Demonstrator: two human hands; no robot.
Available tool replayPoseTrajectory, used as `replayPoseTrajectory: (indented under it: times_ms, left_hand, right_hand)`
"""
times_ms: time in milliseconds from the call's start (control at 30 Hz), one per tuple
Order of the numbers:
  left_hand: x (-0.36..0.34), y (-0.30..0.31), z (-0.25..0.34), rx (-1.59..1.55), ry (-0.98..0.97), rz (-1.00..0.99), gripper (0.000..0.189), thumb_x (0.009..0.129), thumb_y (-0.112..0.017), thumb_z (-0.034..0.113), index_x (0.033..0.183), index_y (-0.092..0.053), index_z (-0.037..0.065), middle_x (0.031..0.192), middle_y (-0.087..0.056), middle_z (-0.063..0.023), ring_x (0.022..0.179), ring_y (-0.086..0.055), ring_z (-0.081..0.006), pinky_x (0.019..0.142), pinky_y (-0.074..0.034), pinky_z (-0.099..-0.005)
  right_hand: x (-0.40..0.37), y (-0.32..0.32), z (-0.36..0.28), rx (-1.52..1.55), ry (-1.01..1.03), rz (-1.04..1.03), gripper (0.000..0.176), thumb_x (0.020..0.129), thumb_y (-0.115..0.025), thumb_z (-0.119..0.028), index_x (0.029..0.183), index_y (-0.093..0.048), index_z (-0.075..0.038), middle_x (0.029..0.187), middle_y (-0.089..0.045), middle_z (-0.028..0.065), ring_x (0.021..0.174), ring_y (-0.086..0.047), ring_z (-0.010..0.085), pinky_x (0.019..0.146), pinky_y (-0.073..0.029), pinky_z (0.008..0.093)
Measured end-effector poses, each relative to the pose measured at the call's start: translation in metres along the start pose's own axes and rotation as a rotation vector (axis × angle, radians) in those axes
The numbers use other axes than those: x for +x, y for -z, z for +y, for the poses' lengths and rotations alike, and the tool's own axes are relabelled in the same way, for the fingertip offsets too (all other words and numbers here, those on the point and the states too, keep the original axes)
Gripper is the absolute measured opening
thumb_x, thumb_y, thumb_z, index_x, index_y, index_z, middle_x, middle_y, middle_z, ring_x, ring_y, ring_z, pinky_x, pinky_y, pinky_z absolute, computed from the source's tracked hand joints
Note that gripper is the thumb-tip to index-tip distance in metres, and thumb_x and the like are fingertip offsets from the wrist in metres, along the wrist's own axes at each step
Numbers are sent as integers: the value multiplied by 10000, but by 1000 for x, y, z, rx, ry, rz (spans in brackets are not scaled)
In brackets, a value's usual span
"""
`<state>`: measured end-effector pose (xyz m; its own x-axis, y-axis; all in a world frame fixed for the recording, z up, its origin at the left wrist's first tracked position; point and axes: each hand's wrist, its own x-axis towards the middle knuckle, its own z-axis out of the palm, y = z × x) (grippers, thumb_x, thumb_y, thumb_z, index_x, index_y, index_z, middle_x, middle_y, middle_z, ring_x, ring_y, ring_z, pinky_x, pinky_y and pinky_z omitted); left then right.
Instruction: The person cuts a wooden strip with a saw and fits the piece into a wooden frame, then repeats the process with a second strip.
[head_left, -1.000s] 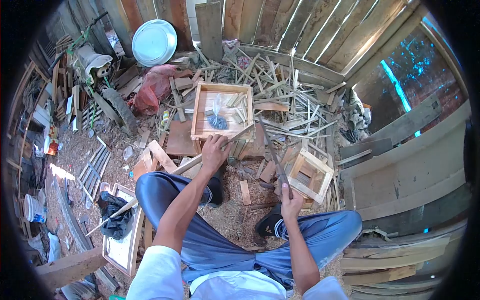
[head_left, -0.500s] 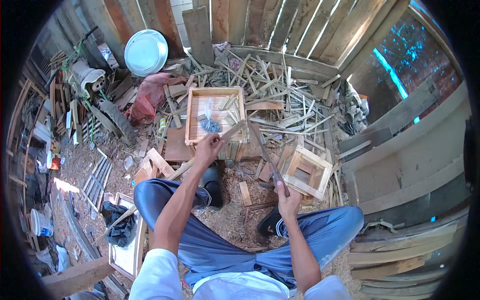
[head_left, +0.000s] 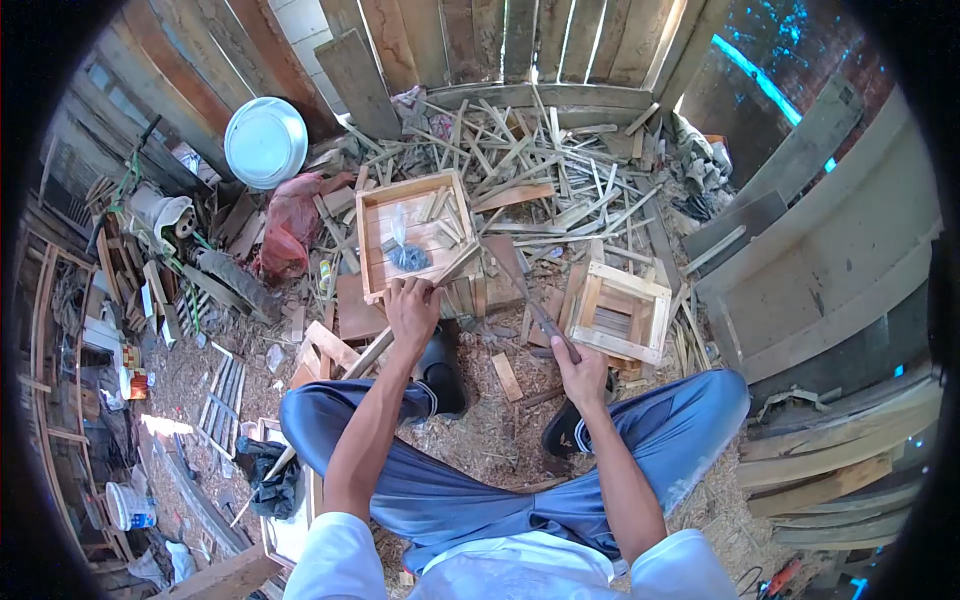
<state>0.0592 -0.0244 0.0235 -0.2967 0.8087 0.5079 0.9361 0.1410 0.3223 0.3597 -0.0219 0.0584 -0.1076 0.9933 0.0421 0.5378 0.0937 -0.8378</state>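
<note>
My left hand [head_left: 412,308] is closed around a thin wooden strip [head_left: 458,264] at the near edge of a wooden tray-like box [head_left: 364,232]. Inside the box lie a clear plastic bag with dark small pieces [head_left: 408,255] and several short wood sticks [head_left: 436,208]. My right hand [head_left: 582,372] grips the handle of a long, narrow, dark tool [head_left: 535,307], whose far end points up and left toward the strip. Whether the tool touches the strip I cannot tell. Right of the tool, a small wooden frame [head_left: 652,352] rests on the ground.
Loose wood sticks [head_left: 580,190] are heaped beyond the box. A pale round basin [head_left: 266,142] leans at the back left, above a red plastic bag [head_left: 290,225]. Curved planks [head_left: 840,440] lie at the right. A black bag [head_left: 272,478] sits beside my left knee.
The view has shifted. My left hand has moved down and now holds the strip lower, close to the box's near edge. The tool stays in my right hand.
</note>
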Motion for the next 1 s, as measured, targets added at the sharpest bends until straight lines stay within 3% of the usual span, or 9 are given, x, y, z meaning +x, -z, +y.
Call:
replayPoseTrajectory:
  times_ms: [133, 467, 767, 833, 867, 933, 1000]
  left_hand:
    - [-2, -3, -2, -68, 73, -35, 174, 784, -714, 233, 811, -664, 69, 841, -628, -69, 866, -559, -277, 799, -400, -422]
    - [-8, -7, -3, -101, 72, 25, 168, 801, -706, 233, 827, -663, 73, 849, -624, -60, 850, -561, -266, 786, -404, -387]
    - [-8, -10, -6, -85, 67, 30, 144, 780, -702, 210, 817, -649, 81, 835, -617, -62, 833, -575, -261, 754, -420, -386]
    - [-7, -9, -3, -83, 75, 33, 147, 778, -698, 208, 818, -641, 78, 838, -613, -65, 835, -575, -264, 750, -422, -385]
    - [-7, -8, -2, -98, 79, 13, 147, 777, -692, 202, 822, -635, 74, 844, -610, -70, 837, -574, -271, 744, -427, -389]
    - [-6, -7, -3, -104, 90, -4, 148, 777, -686, 197, 826, -629, 69, 850, -607, -76, 838, -573, -277, 739, -432, -393]
    - [-4, -8, -1, -122, 55, 56, 146, 778, -674, 188, 838, -626, 64, 855, -605, -87, 841, -570, -289, 732, -439, -405]
  right_hand:
    - [1, 3, 3, -36, 31, 31, 545, 876, -633, -447, 590, -577, 14, 450, -402, 119, 412, -403, 204, 456, -333, 381]
    - [5, 2, 16, 51, 109, 68, 538, 856, -680, -385, 549, -525, 29, 441, -351, 105, 412, -342, 204, 455, -301, 392]
    - [9, -3, 29, 2, 10, 9, 551, 861, -672, -400, 549, -526, 30, 443, -380, 90, 430, -350, 171, 458, -300, 382]
    - [10, -2, 34, -53, 10, -44, 496, 887, -656, -378, 595, -613, 20, 462, -424, 1, 466, -397, 95, 460, -305, 322]
    - [11, -1, 36, -52, 15, -48, 496, 887, -656, -378, 595, -613, 20, 462, -424, 1, 466, -397, 95, 460, -305, 322]
    - [12, -1, 38, -65, 9, -71, 528, 865, -663, -409, 589, -576, 33, 473, -419, 91, 461, -391, 175, 483, -328, 375]
    - [13, -2, 39, 1, 7, -85, 504, 867, -659, -415, 627, -627, 28, 482, -459, 83, 476, -443, 171, 499, -357, 364]
